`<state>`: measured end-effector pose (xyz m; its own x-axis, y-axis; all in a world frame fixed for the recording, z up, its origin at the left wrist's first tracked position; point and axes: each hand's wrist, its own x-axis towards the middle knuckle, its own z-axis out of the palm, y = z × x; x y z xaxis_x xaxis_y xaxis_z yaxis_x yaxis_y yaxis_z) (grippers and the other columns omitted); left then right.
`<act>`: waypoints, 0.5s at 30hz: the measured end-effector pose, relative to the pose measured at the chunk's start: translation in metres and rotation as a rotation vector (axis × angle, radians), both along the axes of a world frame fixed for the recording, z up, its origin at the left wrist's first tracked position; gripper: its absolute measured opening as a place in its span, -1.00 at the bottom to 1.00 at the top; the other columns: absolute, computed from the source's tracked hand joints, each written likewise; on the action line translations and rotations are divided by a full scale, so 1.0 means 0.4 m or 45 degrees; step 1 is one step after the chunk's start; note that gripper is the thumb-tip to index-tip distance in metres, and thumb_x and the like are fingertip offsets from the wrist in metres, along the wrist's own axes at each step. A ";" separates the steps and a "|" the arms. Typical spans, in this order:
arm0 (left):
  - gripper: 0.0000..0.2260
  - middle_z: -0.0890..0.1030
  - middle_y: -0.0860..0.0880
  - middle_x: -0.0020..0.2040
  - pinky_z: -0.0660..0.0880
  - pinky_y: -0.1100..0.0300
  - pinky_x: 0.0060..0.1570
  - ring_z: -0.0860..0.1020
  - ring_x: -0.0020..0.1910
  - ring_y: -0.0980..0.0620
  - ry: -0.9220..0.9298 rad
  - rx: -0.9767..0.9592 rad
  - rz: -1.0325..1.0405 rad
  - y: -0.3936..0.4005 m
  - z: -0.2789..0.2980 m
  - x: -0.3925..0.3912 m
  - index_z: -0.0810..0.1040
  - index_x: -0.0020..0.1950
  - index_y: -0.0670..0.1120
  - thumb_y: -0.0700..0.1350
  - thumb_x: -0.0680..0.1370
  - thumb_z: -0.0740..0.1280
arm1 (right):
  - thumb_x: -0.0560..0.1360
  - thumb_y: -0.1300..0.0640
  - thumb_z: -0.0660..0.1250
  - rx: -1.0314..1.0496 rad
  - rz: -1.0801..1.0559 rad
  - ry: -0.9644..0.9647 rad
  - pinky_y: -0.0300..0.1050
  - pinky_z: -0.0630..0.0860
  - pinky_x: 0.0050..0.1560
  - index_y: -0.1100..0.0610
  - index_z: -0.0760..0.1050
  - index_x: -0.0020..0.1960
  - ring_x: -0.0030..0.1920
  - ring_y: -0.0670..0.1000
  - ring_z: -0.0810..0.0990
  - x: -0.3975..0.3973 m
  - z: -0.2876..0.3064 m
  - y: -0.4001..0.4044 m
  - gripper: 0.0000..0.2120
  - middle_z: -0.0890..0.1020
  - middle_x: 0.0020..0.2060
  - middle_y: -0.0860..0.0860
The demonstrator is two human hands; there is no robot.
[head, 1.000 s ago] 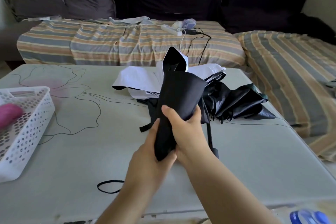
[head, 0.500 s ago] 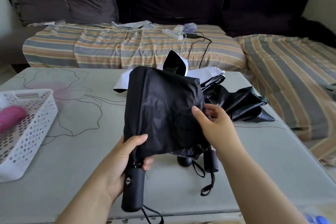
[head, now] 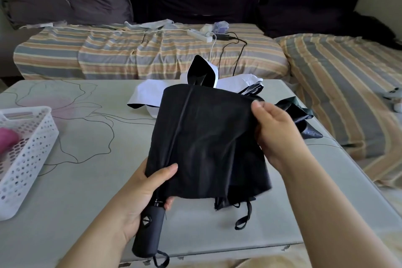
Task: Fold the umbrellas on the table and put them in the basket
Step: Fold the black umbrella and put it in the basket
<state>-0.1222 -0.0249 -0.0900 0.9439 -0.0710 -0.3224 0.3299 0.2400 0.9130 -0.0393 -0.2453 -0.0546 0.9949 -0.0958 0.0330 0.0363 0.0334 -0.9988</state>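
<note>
Left hand is closed round the black folding umbrella where the shaft meets the handle, thumb pressed on the lower canopy edge. Right hand pinches the upper right edge of the canopy, fingers together on the cloth, drawing one panel out flat. The umbrella is held just above the table, collapsed but not yet wrapped; its closure strap dangles loose below.

Two more umbrellas lie behind it on the table — a white-and-black one and a dark one, both crumpled. The white perforated basket sits at the left edge with something pink already in it.

Risks, as I judge them: the panels bunch unevenly if the pinch slips, so the roll comes out too fat for the strap; the loose strap could get wound inside the folds; a rib may snag the cloth.
</note>
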 end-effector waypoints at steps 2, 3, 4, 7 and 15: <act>-0.69 0.45 -0.10 -0.49 0.33 0.27 -0.56 0.37 -0.57 0.00 -0.003 0.021 0.001 -0.007 0.001 0.000 0.43 0.00 -0.17 -0.10 0.37 0.44 | 0.63 0.02 0.16 0.244 0.032 0.076 -0.03 0.34 -0.08 0.11 0.63 -0.17 -0.07 0.10 0.38 -0.002 0.015 -0.011 -0.65 0.51 -0.12 0.16; -0.73 0.45 -0.09 -0.49 0.32 0.28 -0.56 0.36 -0.57 0.00 -0.004 0.024 0.005 -0.009 0.000 -0.001 0.43 0.01 -0.18 -0.10 0.40 0.39 | 0.61 -0.08 0.18 0.176 0.032 0.124 -0.04 0.38 -0.08 0.15 0.62 -0.08 -0.07 0.10 0.40 -0.005 0.016 -0.011 -0.63 0.53 -0.11 0.22; -0.75 0.46 -0.09 -0.49 0.32 0.28 -0.57 0.36 -0.57 0.00 -0.003 0.028 0.015 -0.010 -0.002 -0.003 0.44 0.02 -0.19 -0.12 0.43 0.37 | 0.53 -0.26 0.21 0.094 0.063 0.201 -0.03 0.40 -0.07 0.21 0.58 0.04 -0.08 0.10 0.42 -0.005 0.011 -0.015 -0.48 0.55 -0.08 0.30; -0.75 0.47 -0.08 -0.48 0.33 0.26 -0.57 0.36 -0.56 -0.01 -0.001 0.067 0.040 -0.006 -0.005 -0.002 0.46 0.03 -0.17 -0.12 0.43 0.39 | 0.30 -0.52 0.22 -0.076 0.363 0.471 0.02 0.47 0.04 0.13 0.56 0.20 -0.11 0.13 0.52 -0.015 0.011 -0.023 -0.19 0.62 -0.06 0.18; -0.81 0.44 -0.09 -0.50 0.32 0.29 -0.58 0.35 -0.59 0.01 -0.027 0.106 0.160 0.003 -0.006 0.009 0.42 -0.05 -0.14 -0.06 0.49 0.35 | 0.58 0.02 0.19 0.284 0.451 0.346 -0.07 0.61 -0.05 0.18 0.60 0.06 0.00 0.05 0.67 -0.037 -0.007 0.004 -0.69 0.70 -0.02 0.09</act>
<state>-0.1188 -0.0238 -0.0923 0.9504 0.0743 -0.3019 0.2822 0.2013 0.9380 -0.0542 -0.2437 -0.0572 0.9373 0.2746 -0.2148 -0.2765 0.2104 -0.9377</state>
